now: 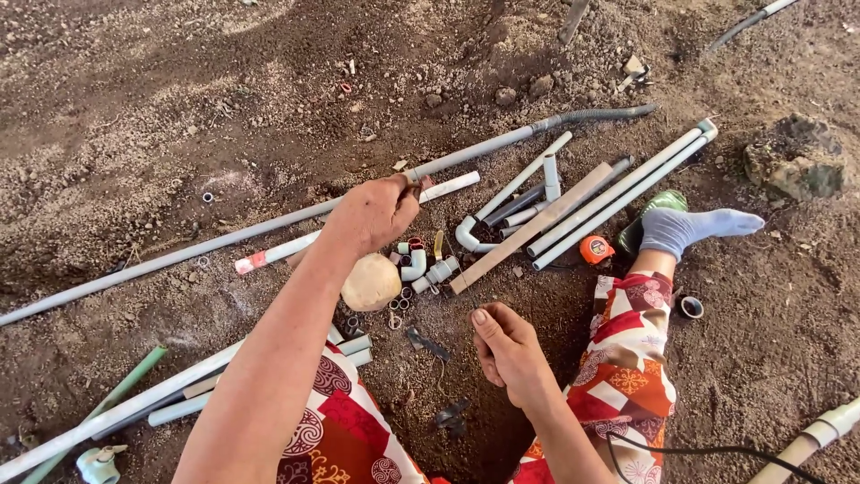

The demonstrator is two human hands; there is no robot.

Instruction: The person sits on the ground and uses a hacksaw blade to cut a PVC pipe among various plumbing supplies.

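Head view, person seated on bare dirt ground, legs in patterned cloth, a grey sock at 2 o'clock.

Left hand: reached forward to about 11 o'clock of centre, fingers curled shut on the joint of a short white pipe where a small brown fitting shows at the fingertips. Grip is over the top, probably to steady the pipe end against the ground. This pipe lies just beside, and roughly parallel to, a long grey pipe running from 9 o'clock up toward 1 o'clock.

Right hand: near the lap at 6 o'clock, fingers folded in loosely, thumb up. Whether it pinches something small cannot be told.

Between the hands: a cluster of white elbow fittings and a round tan ball, kept within arm's reach. At 2 o'clock, a bundle of cut white pipes laid side by side with a wooden strip, and an orange tape measure touching their lower ends. More pipes at 8 o'clock.
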